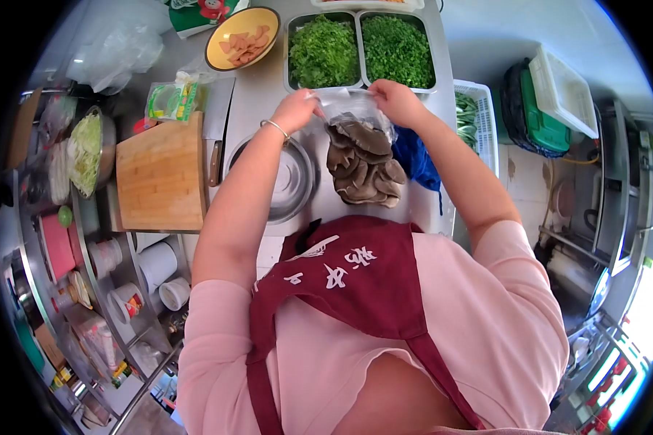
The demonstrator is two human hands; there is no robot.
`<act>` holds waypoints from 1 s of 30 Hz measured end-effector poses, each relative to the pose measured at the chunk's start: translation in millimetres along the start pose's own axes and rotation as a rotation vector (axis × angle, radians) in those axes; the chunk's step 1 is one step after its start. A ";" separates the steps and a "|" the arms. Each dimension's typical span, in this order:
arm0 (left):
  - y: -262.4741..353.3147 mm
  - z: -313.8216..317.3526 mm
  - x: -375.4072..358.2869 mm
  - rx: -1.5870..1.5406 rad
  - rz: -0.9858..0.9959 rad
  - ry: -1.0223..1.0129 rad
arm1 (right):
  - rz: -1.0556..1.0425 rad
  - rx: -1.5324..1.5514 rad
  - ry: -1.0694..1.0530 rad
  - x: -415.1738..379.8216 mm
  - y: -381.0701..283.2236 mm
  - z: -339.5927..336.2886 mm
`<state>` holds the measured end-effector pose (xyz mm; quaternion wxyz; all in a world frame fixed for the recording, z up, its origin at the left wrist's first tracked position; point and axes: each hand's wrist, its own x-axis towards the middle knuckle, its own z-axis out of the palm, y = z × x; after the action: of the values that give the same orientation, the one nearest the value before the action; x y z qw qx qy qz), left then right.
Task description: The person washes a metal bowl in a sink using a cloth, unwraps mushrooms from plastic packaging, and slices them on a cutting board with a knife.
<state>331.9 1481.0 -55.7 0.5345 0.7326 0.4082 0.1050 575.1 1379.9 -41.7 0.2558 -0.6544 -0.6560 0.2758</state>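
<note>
My left hand (302, 109) and my right hand (397, 103) each pinch one side of the mouth of a clear plastic bag (347, 106). Grey-brown oyster mushrooms (363, 165) lie in a heap below the bag's mouth, on the metal counter close to my apron. Beside my left forearm stands a steel bowl (289, 181), partly covered by that arm. A crumpled blue plastic bag (417, 163) sits right of the mushrooms, partly behind my right forearm. Just beyond my hands are two metal trays of chopped greens (322, 52) and finer chopped green herbs (395, 52).
At the left, a wooden cutting board (159, 174) lies beside a knife (215, 163). A yellow bowl (221, 59) with pinkish slices stands at the back left. On the right, a white basket (487, 123) holds leafy greens. A metal shelf rack runs along the left side.
</note>
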 end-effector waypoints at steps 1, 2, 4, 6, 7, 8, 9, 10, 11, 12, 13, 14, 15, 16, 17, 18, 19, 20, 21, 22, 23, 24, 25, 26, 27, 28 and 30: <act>-6.4 -0.9 6.4 -0.044 -0.126 0.075 | 0.094 0.108 -0.030 4.8 8.3 3.2; -9.6 -0.3 7.4 -0.088 -0.254 0.150 | 0.189 0.217 -0.061 4.1 8.2 3.6; -16.0 -0.8 7.8 -0.321 -0.301 0.091 | 0.097 0.200 -0.025 -2.0 8.0 3.3; -11.4 0.9 3.0 -0.618 -0.280 -0.054 | -0.095 0.151 0.088 -13.3 4.1 1.3; -9.2 2.8 -1.1 -0.619 -0.282 -0.058 | -0.091 0.151 0.088 -19.7 1.6 -1.9; -4.6 5.5 -6.8 -0.569 -0.272 -0.022 | -0.023 0.131 0.115 -28.7 -10.3 -10.7; -3.0 6.8 -9.1 -0.518 -0.260 0.016 | 0.042 0.110 0.142 -37.6 -20.0 -17.5; -9.0 6.7 -8.4 -0.518 -0.260 0.015 | 0.102 0.089 0.134 -47.1 -23.3 -21.5; -21.8 6.3 -7.2 -0.215 -0.190 0.164 | 0.104 0.089 0.134 -56.5 -22.3 -24.7; -23.4 7.2 -8.4 0.089 -0.116 0.307 | 0.147 0.162 -0.005 -66.7 -19.7 -28.9; -25.2 9.7 -10.7 0.088 -0.117 0.302 | 0.191 0.236 -0.144 -78.3 -18.4 -32.3; -15.4 10.6 -18.3 0.338 0.038 0.438 | 0.195 0.236 -0.143 -90.9 -20.2 -35.6; -2.7 11.4 -26.6 0.588 0.196 0.572 | 0.138 0.183 -0.194 -104.2 -23.7 -38.7; 10.9 13.6 -34.2 0.588 0.196 0.568 | 0.080 0.131 -0.247 -116.2 -28.3 -39.0; 29.5 17.4 -41.5 0.557 0.312 0.558 | 0.063 0.070 -0.254 -125.5 -31.1 -34.9; 44.1 23.9 -47.5 0.523 0.428 0.546 | 0.070 0.028 -0.222 -133.8 -31.5 -25.8; 54.2 32.6 -52.2 0.523 0.428 0.544 | 0.075 -0.013 -0.190 -139.7 -30.7 -15.6; 63.6 42.2 -55.8 0.467 0.497 0.358 | 0.075 -0.013 -0.189 -142.8 -29.5 -8.5; 70.4 51.5 -58.3 0.408 0.561 0.173 | 0.136 0.053 -0.175 -144.7 -28.6 -2.3; 75.0 60.1 -59.5 0.423 0.646 0.084 | 0.195 0.118 -0.159 -145.8 -28.6 0.6; 78.5 68.2 -61.7 0.436 0.729 -0.007 | 0.194 0.120 -0.158 -146.5 -28.5 1.1; 80.4 76.2 -68.3 0.525 0.721 -0.028 | 0.208 0.126 -0.149 -147.4 -27.4 1.0; 79.6 81.7 -71.5 0.525 0.722 -0.030 | 0.222 0.130 -0.140 -148.0 -26.2 0.4; 77.5 86.8 -73.5 0.580 0.713 -0.040 | 0.223 0.130 -0.137 -148.5 -23.3 0.8; 74.2 91.4 -74.2 0.634 0.704 -0.050 | 0.230 0.131 -0.121 -149.0 -18.6 3.0; 69.8 95.6 -74.2 0.649 0.670 -0.047 | 0.237 0.132 -0.106 -150.1 -14.9 6.2; 68.6 98.0 -75.3 0.691 0.656 -0.057 | 0.221 0.115 -0.066 -152.0 -11.5 13.8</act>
<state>374.5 1352.6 -14.6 0.2090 0.9602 0.1517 0.1062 559.2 1227.8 -39.7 0.2392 -0.6976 -0.5709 0.3609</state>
